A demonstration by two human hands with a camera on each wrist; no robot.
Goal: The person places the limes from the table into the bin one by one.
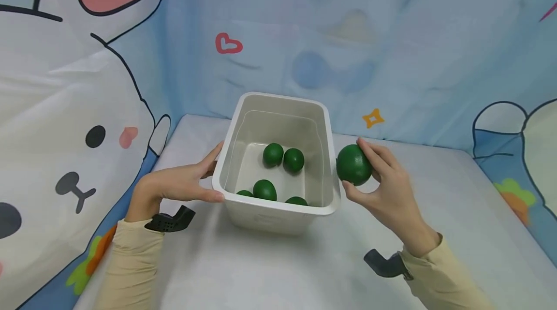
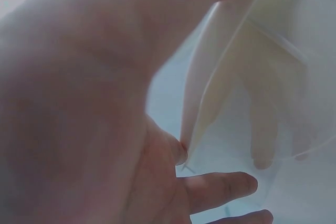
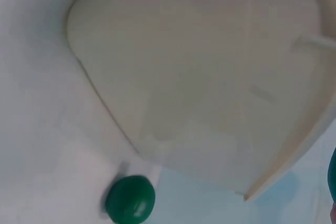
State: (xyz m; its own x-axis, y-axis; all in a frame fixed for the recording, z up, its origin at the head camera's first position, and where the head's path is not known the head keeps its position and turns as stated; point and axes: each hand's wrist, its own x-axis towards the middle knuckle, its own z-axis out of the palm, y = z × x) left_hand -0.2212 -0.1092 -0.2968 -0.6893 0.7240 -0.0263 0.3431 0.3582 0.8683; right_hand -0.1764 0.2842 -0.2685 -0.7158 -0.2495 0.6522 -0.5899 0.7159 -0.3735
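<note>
A white plastic bin stands in the middle of the table. Inside it lie several dark green balls, some partly hidden by the front rim. My left hand rests against the bin's left side, thumb at the front corner and fingers spread along the rim. In the left wrist view, straight fingers show beside the bin wall. Just off the right rim, my right hand holds a larger-looking green ball between thumb and fingers. A loose green ball sits on the table beside the bin in the right wrist view.
The table has a white cover. Patterned fabric walls hang behind it and along both sides. Dark wrist cameras are strapped below both hands.
</note>
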